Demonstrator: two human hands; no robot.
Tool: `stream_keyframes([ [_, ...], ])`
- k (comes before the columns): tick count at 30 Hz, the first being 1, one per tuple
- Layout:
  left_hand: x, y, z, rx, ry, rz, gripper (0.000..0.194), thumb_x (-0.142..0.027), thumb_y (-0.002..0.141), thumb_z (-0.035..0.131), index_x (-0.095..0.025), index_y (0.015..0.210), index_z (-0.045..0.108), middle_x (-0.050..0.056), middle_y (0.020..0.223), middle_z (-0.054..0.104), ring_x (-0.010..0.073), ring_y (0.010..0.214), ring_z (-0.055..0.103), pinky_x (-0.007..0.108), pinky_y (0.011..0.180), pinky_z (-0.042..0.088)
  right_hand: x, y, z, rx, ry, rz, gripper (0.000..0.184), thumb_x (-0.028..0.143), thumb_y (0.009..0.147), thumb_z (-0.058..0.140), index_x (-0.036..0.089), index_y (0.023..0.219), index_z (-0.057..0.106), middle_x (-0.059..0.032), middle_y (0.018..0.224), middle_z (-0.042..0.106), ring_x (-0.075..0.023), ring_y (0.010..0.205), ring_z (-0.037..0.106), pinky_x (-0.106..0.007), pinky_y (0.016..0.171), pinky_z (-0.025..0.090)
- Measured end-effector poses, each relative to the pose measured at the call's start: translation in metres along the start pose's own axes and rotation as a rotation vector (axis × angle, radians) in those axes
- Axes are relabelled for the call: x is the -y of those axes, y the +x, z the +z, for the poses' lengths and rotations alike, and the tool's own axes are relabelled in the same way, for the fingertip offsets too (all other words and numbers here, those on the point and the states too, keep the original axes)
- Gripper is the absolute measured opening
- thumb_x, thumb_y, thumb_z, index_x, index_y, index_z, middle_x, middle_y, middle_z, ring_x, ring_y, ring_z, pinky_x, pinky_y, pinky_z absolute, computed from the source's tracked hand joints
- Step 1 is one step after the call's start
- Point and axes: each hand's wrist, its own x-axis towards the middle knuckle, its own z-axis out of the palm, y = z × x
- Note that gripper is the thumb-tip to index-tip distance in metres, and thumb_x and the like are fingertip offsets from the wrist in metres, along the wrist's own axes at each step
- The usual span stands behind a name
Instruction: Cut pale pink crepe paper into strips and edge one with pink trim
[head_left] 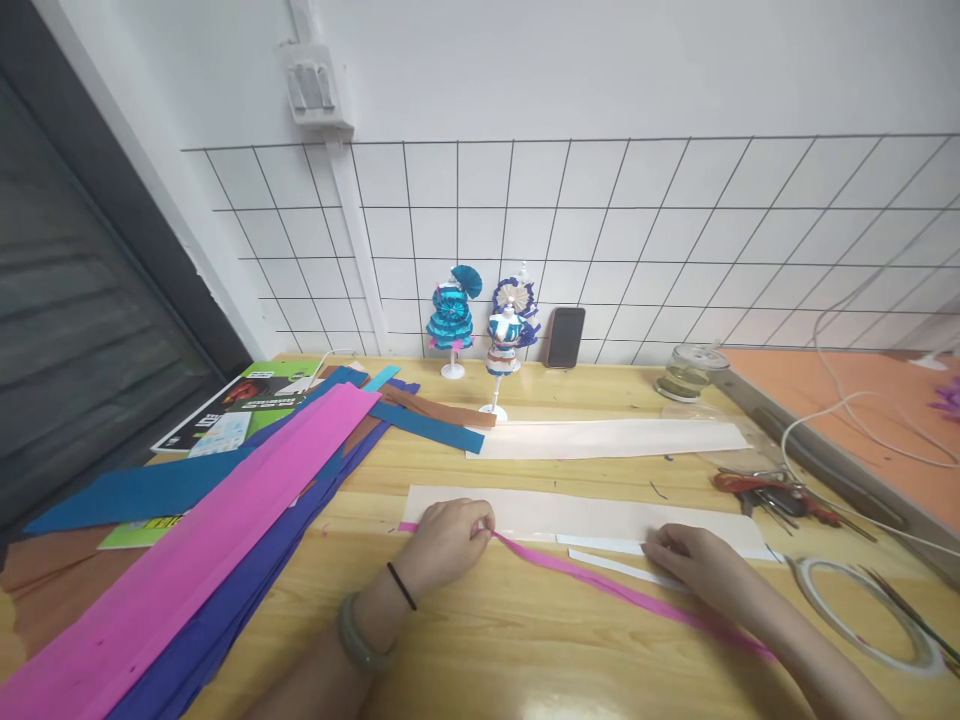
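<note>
My left hand pinches a narrow pink crepe paper strip near its left end, at the lower edge of a long cream paper strip. From there the pink strip slants down to the right and passes under my right forearm. My right hand is closed over the cream strip's lower right part, with its fingers pinched on a thin white strip. That white strip runs leftward from the hand, partly loose below the cream edge. My fingertips hide where it is gripped.
Pink, blue and brown crepe papers cover the left side. Another cream strip lies farther back. Small dressed figures and a phone stand by the wall. On the right are a glass jar, tools and a tape roll.
</note>
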Motion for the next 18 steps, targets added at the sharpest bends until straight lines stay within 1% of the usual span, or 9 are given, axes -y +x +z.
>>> stream_keyframes([
  [2,0.0,0.0,0.0,-0.001,-0.003,0.001,0.014,-0.019,0.076,0.045,-0.024,0.079,0.058,-0.003,0.081,0.063,0.0143,0.076,0.056,0.023,0.063,0.034,-0.003,-0.002,0.001,-0.057,-0.035,-0.003,0.024,0.04,0.074,0.045,0.022,0.061,0.054,-0.0051,0.067,0.063,-0.0203,0.063,0.055,-0.029,0.057,0.037],
  [4,0.001,0.0,0.001,-0.007,-0.009,0.008,0.014,-0.019,0.076,0.045,-0.024,0.079,0.058,-0.003,0.08,0.063,0.0143,0.075,0.056,0.023,0.063,0.034,0.005,-0.006,0.002,-0.227,-0.095,-0.069,0.021,0.036,0.075,0.045,0.023,0.074,0.06,-0.0085,0.084,0.064,-0.0242,0.077,0.056,-0.033,0.066,0.039],
  [6,0.001,0.0,0.002,-0.019,-0.013,0.021,0.014,-0.018,0.076,0.046,-0.024,0.079,0.058,-0.003,0.08,0.063,0.0141,0.076,0.056,0.023,0.063,0.034,0.025,-0.012,0.004,-0.408,-0.142,-0.228,0.024,0.031,0.076,0.043,0.022,0.087,0.063,-0.0116,0.102,0.06,-0.0277,0.094,0.052,-0.039,0.078,0.038],
  [7,0.001,0.0,0.002,-0.022,-0.013,0.025,0.014,-0.018,0.076,0.046,-0.024,0.079,0.058,-0.003,0.08,0.063,0.0141,0.076,0.056,0.023,0.063,0.034,0.039,-0.015,0.006,-0.443,-0.133,-0.346,0.025,0.028,0.077,0.042,0.021,0.089,0.063,-0.0121,0.108,0.057,-0.0275,0.1,0.049,-0.04,0.083,0.036],
  [8,0.0,0.0,0.002,-0.022,-0.011,0.026,0.014,-0.018,0.076,0.046,-0.024,0.079,0.058,-0.003,0.081,0.063,0.0141,0.077,0.056,0.023,0.063,0.034,0.054,-0.019,0.008,-0.408,-0.103,-0.479,0.025,0.026,0.079,0.041,0.022,0.091,0.062,-0.0109,0.11,0.056,-0.0258,0.104,0.047,-0.039,0.086,0.035],
  [9,0.0,0.0,0.001,-0.017,-0.007,0.021,0.014,-0.018,0.077,0.045,-0.024,0.08,0.058,-0.003,0.081,0.063,0.0142,0.078,0.056,0.023,0.064,0.035,0.071,-0.022,0.01,-0.325,-0.059,-0.588,0.026,0.023,0.08,0.039,0.023,0.094,0.061,-0.0092,0.109,0.057,-0.0235,0.104,0.047,-0.038,0.088,0.035],
  [11,-0.002,0.0,0.0,-0.004,0.002,0.002,0.015,-0.019,0.077,0.045,-0.024,0.08,0.058,-0.002,0.082,0.063,0.0147,0.079,0.056,0.023,0.065,0.035,0.103,-0.026,0.016,-0.171,0.044,-0.685,0.027,0.021,0.082,0.037,0.022,0.096,0.059,-0.008,0.1,0.06,-0.0199,0.097,0.051,-0.033,0.084,0.037],
  [14,-0.003,-0.001,-0.001,0.008,0.0,-0.014,0.016,-0.019,0.077,0.045,-0.023,0.082,0.059,-0.001,0.083,0.063,0.0152,0.081,0.055,0.023,0.066,0.035,0.135,-0.026,0.026,-0.003,0.044,-0.64,0.022,0.025,0.083,0.04,0.022,0.084,0.062,-0.0039,0.081,0.064,-0.0179,0.083,0.053,-0.029,0.076,0.038],
  [18,-0.002,-0.001,-0.001,-0.01,-0.014,0.014,0.015,-0.02,0.076,0.045,-0.024,0.08,0.059,-0.002,0.08,0.063,0.0146,0.077,0.056,0.023,0.064,0.035,0.143,-0.017,0.034,0.05,-0.087,-0.531,0.024,0.028,0.08,0.044,0.02,0.064,0.059,-0.001,0.065,0.06,-0.0157,0.069,0.05,-0.024,0.065,0.033],
])
